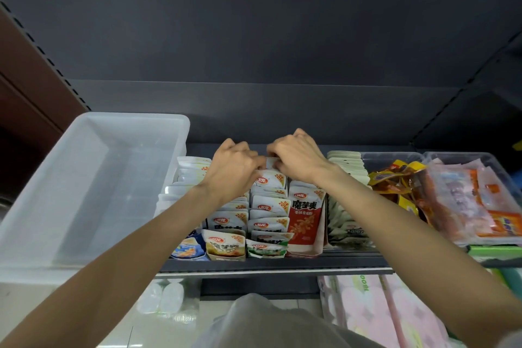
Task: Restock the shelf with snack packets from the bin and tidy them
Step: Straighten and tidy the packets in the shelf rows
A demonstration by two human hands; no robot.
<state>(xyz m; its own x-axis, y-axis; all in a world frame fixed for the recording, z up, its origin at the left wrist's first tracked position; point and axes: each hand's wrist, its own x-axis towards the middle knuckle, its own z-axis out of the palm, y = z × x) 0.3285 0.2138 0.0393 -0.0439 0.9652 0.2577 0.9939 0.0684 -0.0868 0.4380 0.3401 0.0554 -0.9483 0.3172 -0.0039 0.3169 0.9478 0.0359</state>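
Observation:
Rows of white snack packets with red logos stand upright on the dark shelf. My left hand and my right hand meet at the back of the middle row. Both pinch the top edge of a white packet between them. A red and white packet stands at the front of the row to the right. The clear plastic bin sits on the shelf to the left, and nothing shows inside it.
Clear trays at the right hold yellow packets and orange and pink packets. A row of pale packets stands beside my right wrist. Pink wrapped packs lie on the lower shelf. The shelf back wall is dark grey.

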